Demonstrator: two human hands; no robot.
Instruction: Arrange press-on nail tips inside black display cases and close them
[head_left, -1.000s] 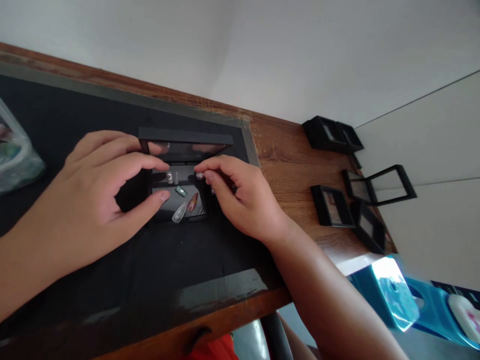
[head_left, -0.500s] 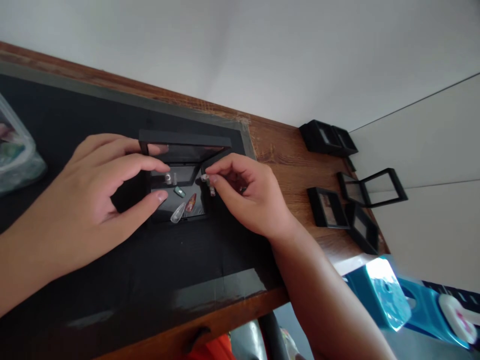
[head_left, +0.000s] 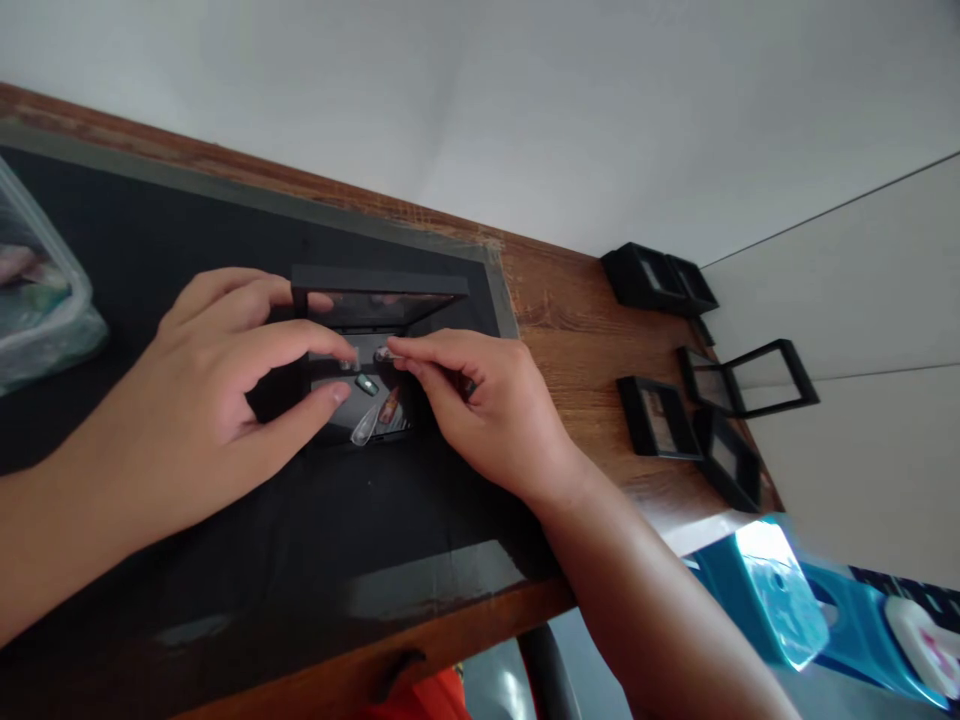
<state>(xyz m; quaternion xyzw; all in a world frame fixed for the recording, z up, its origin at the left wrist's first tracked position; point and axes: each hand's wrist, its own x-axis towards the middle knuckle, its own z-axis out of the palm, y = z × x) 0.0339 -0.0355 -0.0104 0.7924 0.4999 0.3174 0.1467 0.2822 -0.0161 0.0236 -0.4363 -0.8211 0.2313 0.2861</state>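
A black hinged display frame (head_left: 322, 405) lies open on the dark mat, its windowed lid (head_left: 379, 282) tilted up at the back. Inside are small glossy pieces shaped like false nails: a clear pointed one (head_left: 365, 425), a reddish-brown one (head_left: 389, 405) and a dark green one (head_left: 366, 384). My right hand (head_left: 484, 400) pinches a pale, shiny nail-like piece (head_left: 385, 354) over the frame. My left hand (head_left: 225, 385) is open at the frame's left side, thumb and index finger apart. Its index fingertip is close to a small clear piece (head_left: 346, 364), partly hidden; contact is unclear.
A clear plastic tub (head_left: 56, 325) with colourful pieces stands at the left edge. On the wooden table at right are several black frames (head_left: 660, 415), one standing open. Blue plastic objects (head_left: 772, 590) are beyond the table's front right. A white wall (head_left: 450, 120) rises behind.
My right hand drew the pale piece to the frame's right side, then brought it back left over the inside. My left index fingertip has moved slightly right, over the small clear piece.
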